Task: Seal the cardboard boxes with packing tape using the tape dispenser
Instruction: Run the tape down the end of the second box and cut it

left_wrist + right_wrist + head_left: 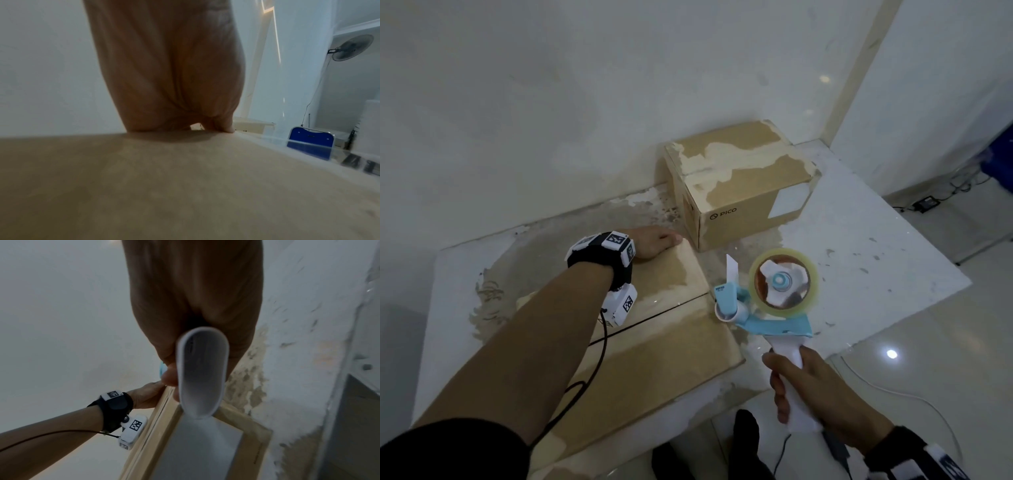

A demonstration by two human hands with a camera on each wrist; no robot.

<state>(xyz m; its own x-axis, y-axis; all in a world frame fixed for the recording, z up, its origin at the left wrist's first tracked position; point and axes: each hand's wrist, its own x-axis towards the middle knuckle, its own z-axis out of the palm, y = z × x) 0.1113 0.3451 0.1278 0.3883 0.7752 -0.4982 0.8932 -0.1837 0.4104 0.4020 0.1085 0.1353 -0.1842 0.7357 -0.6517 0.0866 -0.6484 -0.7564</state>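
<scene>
A flat cardboard box (654,329) lies near me on the table, with an open seam (650,317) across its closed top flaps. My left hand (657,241) lies at the box's far edge, its fingers hooked over that edge and hidden. The left wrist view shows the palm (170,81) down on the cardboard (185,186). My right hand (787,387) grips the white handle of the tape dispenser (779,291), held in the air just right of the box. The dispenser carries a clear tape roll (810,270). The handle (202,369) also fills the right wrist view.
A second cardboard box (739,185), marked PICO, stands behind against the wall. The white table (859,246) is scuffed and ends close on the right, above a tiled floor with cables (928,202). A blue chair (310,142) and a fan (352,47) stand further off.
</scene>
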